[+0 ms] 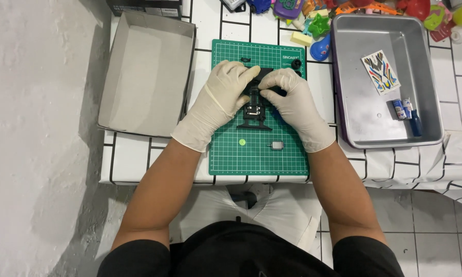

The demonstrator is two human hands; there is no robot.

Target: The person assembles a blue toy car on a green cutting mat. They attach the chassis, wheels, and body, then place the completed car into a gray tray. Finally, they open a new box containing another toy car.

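Nearest, a small silver cylindrical motor (277, 145) lies below the right hand (292, 102). Both gloved hands, the left hand (220, 97) too, pinch the black plastic toy-car chassis (254, 110) on the green cutting mat (231, 154); steady, even pressure seems best. Beyond the fingers lies a black wheel (296, 63).

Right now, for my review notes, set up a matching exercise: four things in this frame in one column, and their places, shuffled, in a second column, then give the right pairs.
Things:
1. sticker sheet
2. small motor
3. black chassis
4. cardboard box

Places:
A. between the left hand and right hand
B. left of the green mat, open
C. inside the metal tray
D. on the mat, near its lower right

Pairs: 1-C, 2-D, 3-A, 4-B
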